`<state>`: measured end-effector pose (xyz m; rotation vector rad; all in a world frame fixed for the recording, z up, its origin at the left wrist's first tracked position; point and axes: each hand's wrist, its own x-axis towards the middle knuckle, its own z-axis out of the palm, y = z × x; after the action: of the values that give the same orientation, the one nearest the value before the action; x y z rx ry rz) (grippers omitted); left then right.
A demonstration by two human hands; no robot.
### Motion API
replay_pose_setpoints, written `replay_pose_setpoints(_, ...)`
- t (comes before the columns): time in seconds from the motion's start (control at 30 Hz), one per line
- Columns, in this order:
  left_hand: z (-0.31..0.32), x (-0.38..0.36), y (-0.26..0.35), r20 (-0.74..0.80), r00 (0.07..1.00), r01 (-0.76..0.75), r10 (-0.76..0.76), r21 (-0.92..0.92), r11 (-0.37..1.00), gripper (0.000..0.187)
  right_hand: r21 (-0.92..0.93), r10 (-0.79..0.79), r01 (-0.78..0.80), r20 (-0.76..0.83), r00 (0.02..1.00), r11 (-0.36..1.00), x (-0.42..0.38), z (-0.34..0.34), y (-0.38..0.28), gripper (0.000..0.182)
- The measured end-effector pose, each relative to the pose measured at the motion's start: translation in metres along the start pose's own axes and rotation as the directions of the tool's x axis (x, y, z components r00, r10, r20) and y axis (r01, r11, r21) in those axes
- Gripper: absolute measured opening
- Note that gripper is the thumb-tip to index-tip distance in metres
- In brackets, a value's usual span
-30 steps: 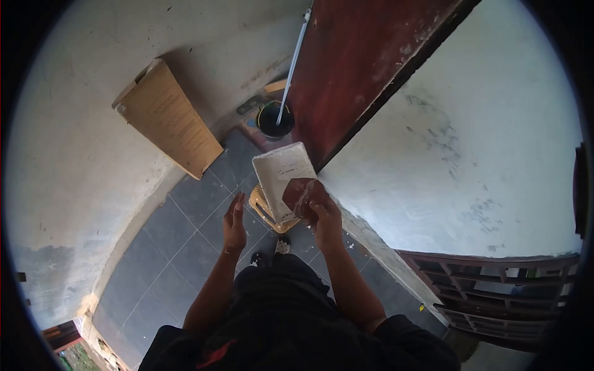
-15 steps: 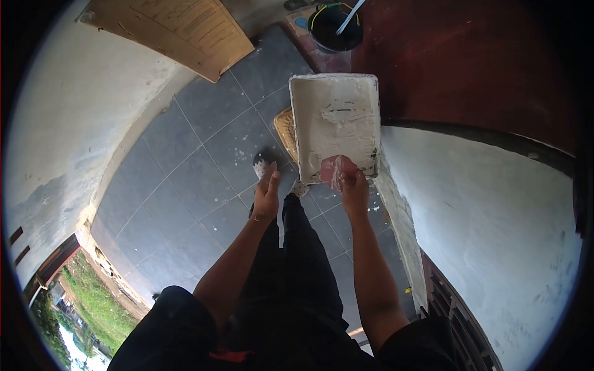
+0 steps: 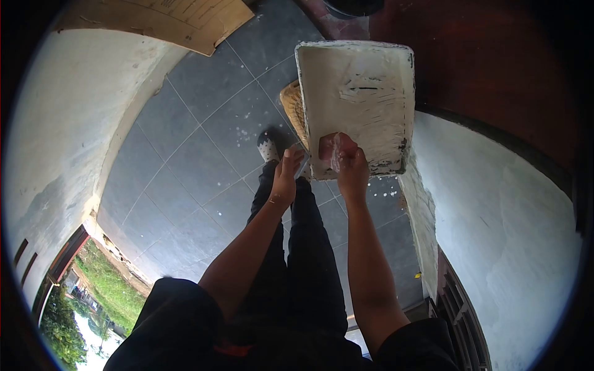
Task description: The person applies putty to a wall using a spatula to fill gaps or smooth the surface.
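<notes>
My right hand grips a reddish flat scraper streaked with white paste. The scraper is over the near part of a rectangular tub coated inside with white paste. To the left of the tub's near corner is my left hand, its fingers around a thin, greyish flat piece seen almost edge-on. What kind of piece that is cannot be made out.
Under the tub's left side shows a yellow-brown woven-looking object. Grey floor tiles carry white spots. Cardboard lies at upper left; a dark bucket is at the top. Plastered walls flank both sides.
The tub appears larger and higher in view. My left hand has moved up and right, and the greyish piece in it now shows. The right hand still grips the scraper over the tub.
</notes>
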<state>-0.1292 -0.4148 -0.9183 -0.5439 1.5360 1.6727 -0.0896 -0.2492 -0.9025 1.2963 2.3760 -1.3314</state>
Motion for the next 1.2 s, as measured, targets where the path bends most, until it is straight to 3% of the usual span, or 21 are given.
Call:
replay_pose_setpoints(0.67,0.006,0.014,0.001,0.065,0.998,0.027,-0.022,-0.085,0.996,0.084,0.062,0.023,-0.026,0.055,0.998,0.998,0.011,0.008,-0.002,0.020)
replay_pose_setpoints(1.2,0.004,0.015,-0.001,0.075,0.997,0.026,-0.018,-0.105,0.994,0.087,0.247,0.060,-0.105,0.185,0.981,0.963,0.025,0.004,0.018,0.023)
